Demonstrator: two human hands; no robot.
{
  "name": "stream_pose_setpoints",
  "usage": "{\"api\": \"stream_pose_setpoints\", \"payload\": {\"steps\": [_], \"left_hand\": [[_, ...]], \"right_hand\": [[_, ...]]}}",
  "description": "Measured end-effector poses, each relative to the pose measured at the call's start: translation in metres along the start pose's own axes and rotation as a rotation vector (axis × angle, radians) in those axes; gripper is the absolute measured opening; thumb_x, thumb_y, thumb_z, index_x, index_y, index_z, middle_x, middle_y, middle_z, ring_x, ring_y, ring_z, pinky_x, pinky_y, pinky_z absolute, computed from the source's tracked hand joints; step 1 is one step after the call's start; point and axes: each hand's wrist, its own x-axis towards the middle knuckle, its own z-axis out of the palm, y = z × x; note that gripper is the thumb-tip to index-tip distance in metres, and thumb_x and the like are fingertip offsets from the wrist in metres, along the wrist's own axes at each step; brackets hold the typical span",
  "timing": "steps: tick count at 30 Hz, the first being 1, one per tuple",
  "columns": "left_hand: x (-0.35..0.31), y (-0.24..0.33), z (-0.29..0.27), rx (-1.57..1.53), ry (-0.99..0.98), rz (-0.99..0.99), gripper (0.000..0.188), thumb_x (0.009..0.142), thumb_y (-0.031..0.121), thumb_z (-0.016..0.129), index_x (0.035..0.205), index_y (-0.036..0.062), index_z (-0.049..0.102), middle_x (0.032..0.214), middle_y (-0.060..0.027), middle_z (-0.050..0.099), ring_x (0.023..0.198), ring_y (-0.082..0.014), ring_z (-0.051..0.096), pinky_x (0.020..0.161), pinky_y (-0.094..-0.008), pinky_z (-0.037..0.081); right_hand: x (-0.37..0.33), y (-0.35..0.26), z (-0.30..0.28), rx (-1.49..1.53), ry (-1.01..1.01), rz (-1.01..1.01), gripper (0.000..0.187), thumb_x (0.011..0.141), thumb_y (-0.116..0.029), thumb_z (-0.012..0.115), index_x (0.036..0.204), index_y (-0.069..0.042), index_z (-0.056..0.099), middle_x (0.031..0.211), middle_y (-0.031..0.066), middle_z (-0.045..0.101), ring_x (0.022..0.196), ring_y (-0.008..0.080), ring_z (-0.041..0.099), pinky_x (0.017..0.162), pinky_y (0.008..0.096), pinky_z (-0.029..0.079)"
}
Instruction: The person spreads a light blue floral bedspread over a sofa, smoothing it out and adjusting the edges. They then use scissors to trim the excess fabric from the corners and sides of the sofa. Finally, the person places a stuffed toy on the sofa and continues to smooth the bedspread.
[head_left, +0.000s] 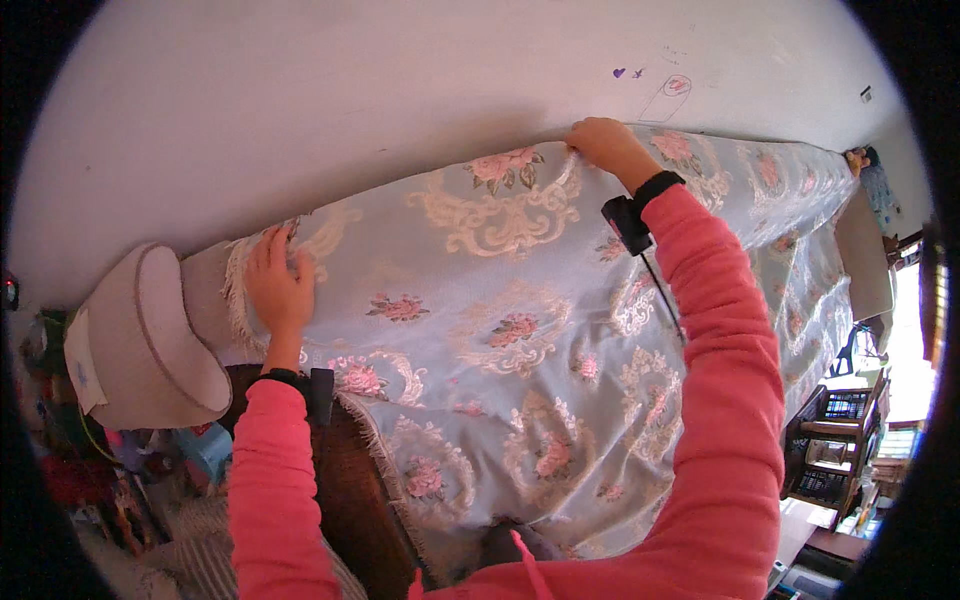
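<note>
Pale wall [350, 90], sofa [150, 360] w/ floral cover [520, 300]; L grip [278, 285] apart on it, R grip [612, 148] can't tell.

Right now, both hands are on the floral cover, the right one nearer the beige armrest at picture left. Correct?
Not quite: the head view shows the left hand nearer that beige armrest; the right hand is farther along. Both are on the floral cover, as stated.

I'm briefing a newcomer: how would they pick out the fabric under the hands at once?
Along the pale wall stands a sofa, beige armrest at left. Over the sofa, touched by left hand and right hand, lies the floral cover. Unlike the beige armrest, it is grey-blue with pink roses and a fringed edge.
</note>
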Motion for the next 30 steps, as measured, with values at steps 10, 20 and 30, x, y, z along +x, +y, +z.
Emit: {"api": "stream_pose_setpoints", "payload": {"steps": [10,20,30], "left_hand": [[-0.003,0.003,-0.005,0.017,0.015,-0.049,0.035,0.078,0.023,0.056,0.11,0.0106,0.052,0.115,-0.007,0.052,0.106,-0.0269,0.046,0.088,-0.0403,0.035],[-0.002,-0.014,0.005,-0.222,0.008,0.007,0.031,0.077,0.022,0.058,0.104,0.0074,0.055,0.108,-0.0102,0.055,0.1,-0.0282,0.051,0.084,-0.0379,0.039],[-0.048,-0.087,-0.028,-0.156,-0.141,-0.662,0.045,0.073,0.037,0.063,0.098,0.0002,0.057,0.098,-0.0168,0.058,0.092,-0.0305,0.055,0.08,-0.0372,0.042]], "right_hand": [[-0.001,-0.039,-0.015,0.084,0.175,0.189,0.013,0.077,-0.011,0.051,0.086,-0.007,0.058,0.088,0.0089,0.059,0.086,0.0259,0.058,0.069,0.0352,0.049],[-0.044,-0.154,0.006,0.414,0.801,0.126,0.03,0.079,-0.018,0.048,0.108,-0.012,0.055,0.113,0.0048,0.055,0.108,0.0224,0.049,0.092,0.0381,0.036],[-0.043,-0.155,0.004,0.353,0.718,0.133,0.037,0.081,-0.02,0.044,0.116,-0.013,0.051,0.122,0.0039,0.05,0.115,0.0197,0.043,0.097,0.0366,0.031]]}}
